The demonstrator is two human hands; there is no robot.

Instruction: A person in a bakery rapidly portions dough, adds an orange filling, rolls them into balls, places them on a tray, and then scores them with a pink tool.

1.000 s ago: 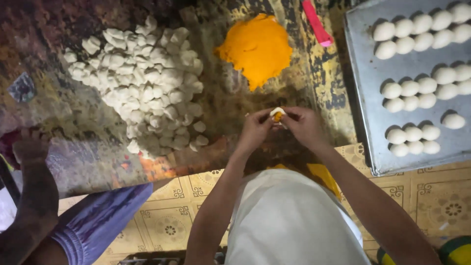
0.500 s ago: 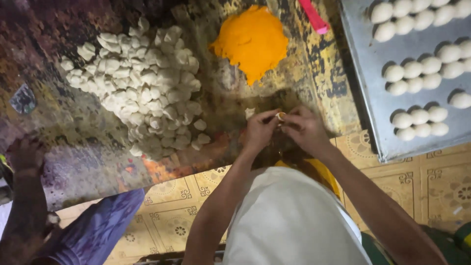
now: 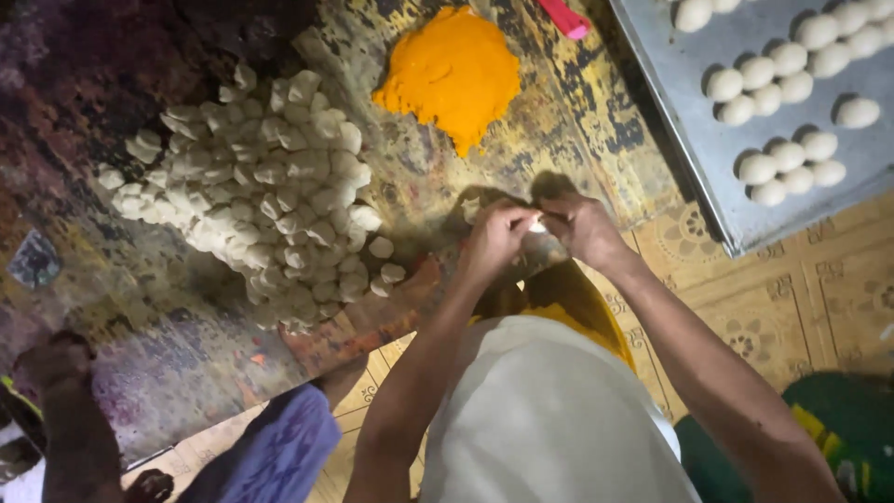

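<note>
- Both hands meet over the worn, yellow-stained work surface (image 3: 559, 158): the left hand (image 3: 498, 237) and the right hand (image 3: 582, 228) pinch one small white dough piece (image 3: 537, 225) between their fingertips, fingers pressed together around it.
- The step in hand looks like closing and shaping the piece; it calls for steady, even pinching all round.
- A big heap of pale raw dough lumps (image 3: 261, 186) lies to the left, a mound of bright orange-yellow filling (image 3: 452, 74) just beyond the hands.
- The grey metal tray (image 3: 694, 154) on the right carries rows of smooth white dough balls (image 3: 792, 168).
- A pink flat object (image 3: 563, 17) sits at the top edge; no packages, labels or signs are legible.
- Another person's arm (image 3: 65, 410) rests at the lower left.
</note>
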